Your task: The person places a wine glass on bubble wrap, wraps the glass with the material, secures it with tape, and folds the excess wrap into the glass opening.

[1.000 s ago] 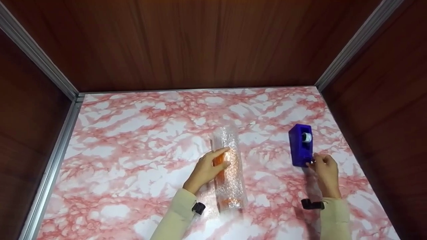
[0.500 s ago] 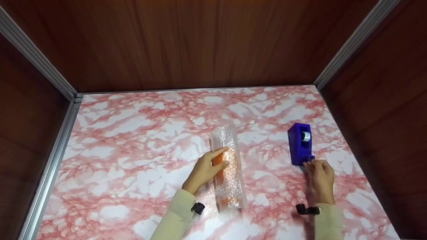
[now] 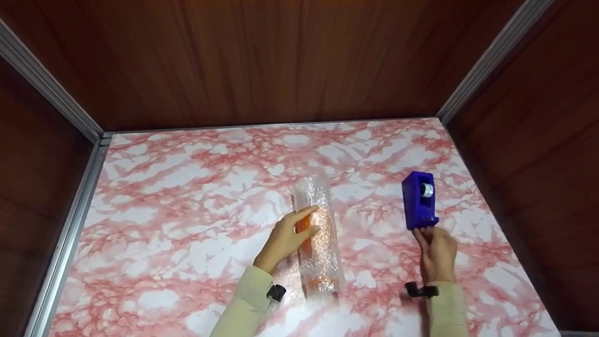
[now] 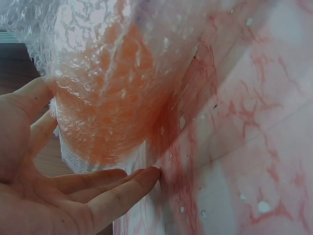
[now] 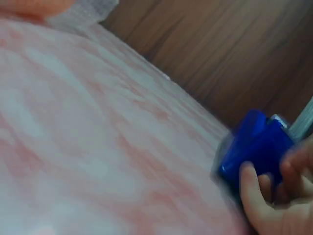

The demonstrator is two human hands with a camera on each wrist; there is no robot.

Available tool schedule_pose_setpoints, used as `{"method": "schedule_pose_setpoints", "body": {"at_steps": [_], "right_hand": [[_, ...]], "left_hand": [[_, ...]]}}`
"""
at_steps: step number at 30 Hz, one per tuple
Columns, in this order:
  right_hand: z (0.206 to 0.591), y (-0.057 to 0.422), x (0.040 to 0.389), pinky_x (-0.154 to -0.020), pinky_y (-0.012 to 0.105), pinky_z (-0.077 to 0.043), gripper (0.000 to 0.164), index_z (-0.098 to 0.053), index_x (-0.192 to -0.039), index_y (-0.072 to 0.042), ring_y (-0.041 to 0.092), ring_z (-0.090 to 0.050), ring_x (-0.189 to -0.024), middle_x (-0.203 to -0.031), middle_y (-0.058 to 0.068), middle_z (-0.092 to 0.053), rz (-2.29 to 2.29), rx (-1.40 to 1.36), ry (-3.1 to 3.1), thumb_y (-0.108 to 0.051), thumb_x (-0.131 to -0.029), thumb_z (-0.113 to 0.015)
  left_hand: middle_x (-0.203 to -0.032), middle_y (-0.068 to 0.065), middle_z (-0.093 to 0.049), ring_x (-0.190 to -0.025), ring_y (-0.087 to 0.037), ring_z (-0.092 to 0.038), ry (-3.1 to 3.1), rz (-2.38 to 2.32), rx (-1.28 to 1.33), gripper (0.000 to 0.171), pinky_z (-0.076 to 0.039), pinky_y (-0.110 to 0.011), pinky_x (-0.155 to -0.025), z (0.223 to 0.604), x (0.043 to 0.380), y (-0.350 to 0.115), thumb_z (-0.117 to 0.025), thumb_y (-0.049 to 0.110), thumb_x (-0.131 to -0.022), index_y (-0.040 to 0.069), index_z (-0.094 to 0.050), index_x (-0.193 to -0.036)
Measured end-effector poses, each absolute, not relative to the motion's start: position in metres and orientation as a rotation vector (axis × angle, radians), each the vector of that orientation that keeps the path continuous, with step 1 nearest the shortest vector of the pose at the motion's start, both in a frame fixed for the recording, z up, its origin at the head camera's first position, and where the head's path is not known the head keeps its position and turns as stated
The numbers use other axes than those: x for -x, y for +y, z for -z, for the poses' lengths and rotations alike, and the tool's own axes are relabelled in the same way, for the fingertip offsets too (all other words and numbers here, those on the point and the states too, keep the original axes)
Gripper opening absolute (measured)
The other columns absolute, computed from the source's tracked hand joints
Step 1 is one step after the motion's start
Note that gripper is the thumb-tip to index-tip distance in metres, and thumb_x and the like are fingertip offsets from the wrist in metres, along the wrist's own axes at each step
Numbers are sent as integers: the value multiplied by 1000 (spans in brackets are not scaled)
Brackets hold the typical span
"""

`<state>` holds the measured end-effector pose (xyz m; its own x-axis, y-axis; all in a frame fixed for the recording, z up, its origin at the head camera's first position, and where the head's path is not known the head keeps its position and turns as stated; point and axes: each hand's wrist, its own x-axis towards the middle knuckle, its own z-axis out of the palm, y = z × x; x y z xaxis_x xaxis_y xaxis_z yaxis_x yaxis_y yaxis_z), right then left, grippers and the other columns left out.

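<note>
A long roll of bubble wrap [image 3: 319,262] with something orange inside lies on the table. My left hand [image 3: 283,236] rests against its left side, thumb and forefinger stretched over the top. In the left wrist view, lower fingers [image 4: 132,186] lie straight beside the wrapped orange thing [image 4: 110,115], their tips close to the tabletop. On the right stands a blue-purple tape dispenser [image 3: 414,201] with a pale roll of tape [image 3: 427,190] in it. My right hand [image 3: 439,245] grips its near end with the fingertips; the right wrist view shows the dispenser [image 5: 259,147] blurred. No strip of tape can be made out.
The table [image 3: 187,196] has a pink-and-white marbled top. Dark wood panels [image 3: 262,61] close it in at the back and both sides, with metal rails [image 3: 77,201] along the edges.
My right hand has shifted left and lower, from the dispenser's right front corner to beneath its front end. My left hand stays at the bubble wrap roll. The head view has tilted slightly.
</note>
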<state>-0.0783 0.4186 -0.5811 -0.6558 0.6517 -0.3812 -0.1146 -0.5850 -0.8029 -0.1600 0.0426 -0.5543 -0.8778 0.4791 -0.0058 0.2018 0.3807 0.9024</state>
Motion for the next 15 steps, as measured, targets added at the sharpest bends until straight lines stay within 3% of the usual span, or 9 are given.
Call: {"method": "schedule_pose_setpoints", "body": {"at_steps": [4, 10, 15], "right_hand": [[587, 413, 76, -86, 37, -56, 19, -58, -80, 9, 23, -69, -78, -79, 17, -63, -2228, 909, -1168, 9, -98, -49], [589, 411, 68, -78, 37, -59, 15, -56, -93, 5, 23, -67, -78, -83, 15, -63, -2259, 813, -1373, -7, -102, -57], [593, 409, 59, -63, 36, -60, 24, -53, -106, 11, 22, -67, -67, -81, 14, -63, -2154, 795, -1618, -13, -102, -58]], "left_hand": [[-148, 2, -49, -135, -28, -45, 2385, -1495, -612, 53, -36, -53, -109, 554, 161, 42, -69, 40, -95, 38, -53, -145], [-147, -1, -50, -136, -31, -43, 2404, -1487, -607, 53, -35, -55, -109, 552, 162, 42, -70, 42, -94, 37, -54, -145], [-149, 0, -49, -137, -30, -42, 2398, -1471, -583, 54, -34, -54, -110, 552, 162, 43, -70, 42, -93, 39, -54, -144]]}}
